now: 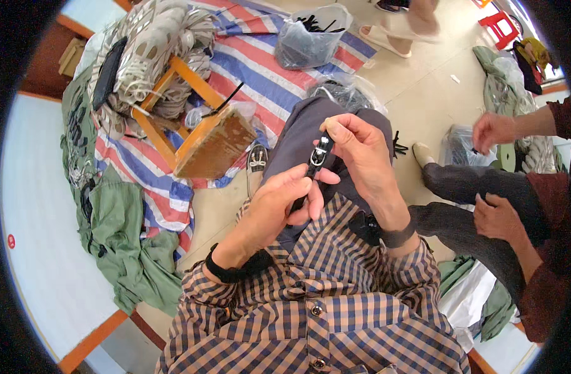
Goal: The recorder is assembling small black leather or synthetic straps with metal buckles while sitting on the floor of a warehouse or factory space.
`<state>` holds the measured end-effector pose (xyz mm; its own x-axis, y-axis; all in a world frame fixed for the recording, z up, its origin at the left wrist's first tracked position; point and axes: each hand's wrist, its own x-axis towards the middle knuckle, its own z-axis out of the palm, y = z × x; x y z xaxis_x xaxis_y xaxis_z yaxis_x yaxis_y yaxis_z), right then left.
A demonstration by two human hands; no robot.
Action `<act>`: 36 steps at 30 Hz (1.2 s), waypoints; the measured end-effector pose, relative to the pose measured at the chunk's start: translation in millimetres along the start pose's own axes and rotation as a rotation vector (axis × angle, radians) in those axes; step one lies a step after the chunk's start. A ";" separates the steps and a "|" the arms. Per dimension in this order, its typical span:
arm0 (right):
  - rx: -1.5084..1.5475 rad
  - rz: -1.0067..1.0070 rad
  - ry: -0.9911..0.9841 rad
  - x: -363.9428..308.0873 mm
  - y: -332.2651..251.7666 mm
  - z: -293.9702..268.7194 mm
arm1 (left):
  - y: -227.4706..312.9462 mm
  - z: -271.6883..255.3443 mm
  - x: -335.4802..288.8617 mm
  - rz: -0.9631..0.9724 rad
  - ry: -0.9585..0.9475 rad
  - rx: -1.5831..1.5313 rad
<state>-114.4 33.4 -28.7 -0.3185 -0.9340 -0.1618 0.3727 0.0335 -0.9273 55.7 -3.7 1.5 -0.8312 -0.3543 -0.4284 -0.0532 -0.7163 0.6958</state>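
A short black strap with a silver metal buckle (318, 157) is held upright over my lap between both hands. My left hand (279, 202) grips its lower end in closed fingers. My right hand (360, 153) pinches the upper end just above the buckle with thumb and forefinger. Both wrists wear black bands. My grey trousers (295, 134) lie behind the strap, and my checked shirt fills the lower picture.
An orange wooden stool (201, 134) lies tipped on a striped sheet (254, 75) beside a pile of white shoe parts (157, 50). Clear bags of black pieces (307, 37) sit ahead. A second person's hands (494, 215) rest at right. Green cloth (120, 237) lies at left.
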 end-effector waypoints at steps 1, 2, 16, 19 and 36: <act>0.066 0.006 0.017 -0.5 -2.3 -2.7 | -2.5 1.4 4.5 0.041 -0.012 0.026; 0.131 0.012 0.033 -1.0 -4.2 -5.6 | -3.8 3.0 8.2 0.082 -0.023 0.052; 0.044 0.028 -0.043 -13.7 -10.6 -22.1 | -1.6 23.1 21.6 0.119 0.036 0.225; 0.063 -0.013 0.038 -14.3 -8.7 -18.2 | -2.8 25.1 20.2 0.103 0.094 0.249; 0.161 0.100 -0.009 -15.5 1.6 -31.3 | -12.3 29.1 28.1 0.141 0.209 0.329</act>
<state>-136.2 59.1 -38.2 -0.2660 -0.9319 -0.2466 0.5371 0.0691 -0.8407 16.9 12.7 -2.3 -0.7145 -0.5741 -0.4000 -0.1492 -0.4336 0.8887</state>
